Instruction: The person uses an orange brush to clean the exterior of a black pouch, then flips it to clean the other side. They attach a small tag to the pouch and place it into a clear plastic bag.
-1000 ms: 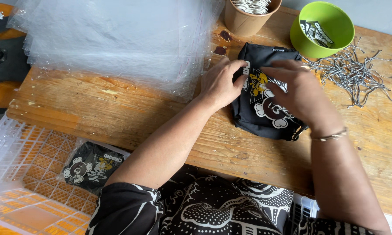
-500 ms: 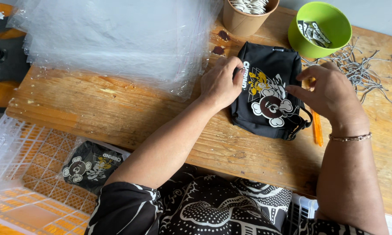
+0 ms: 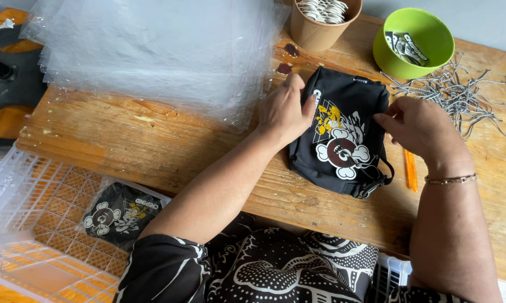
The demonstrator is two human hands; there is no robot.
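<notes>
A small black fabric pouch (image 3: 343, 137) with a white, yellow and dark red cartoon print lies flat on the wooden table (image 3: 152, 140). My left hand (image 3: 284, 109) presses on the pouch's left edge, fingers together. My right hand (image 3: 418, 129) touches its right edge with the fingertips. A thin ball chain lies over the pouch's lower right part, near its strap loop.
A stack of clear plastic bags (image 3: 152, 50) covers the table's back left. A brown paper cup (image 3: 323, 22), a green bowl (image 3: 418, 42), a heap of ball chains (image 3: 461, 92) and an orange stick (image 3: 410, 168) lie around. A bagged pouch (image 3: 121, 213) rests in a crate.
My right hand has lifted off the pouch's top and drawn back to its right edge, uncovering the print. The left hand stayed at the left edge.
</notes>
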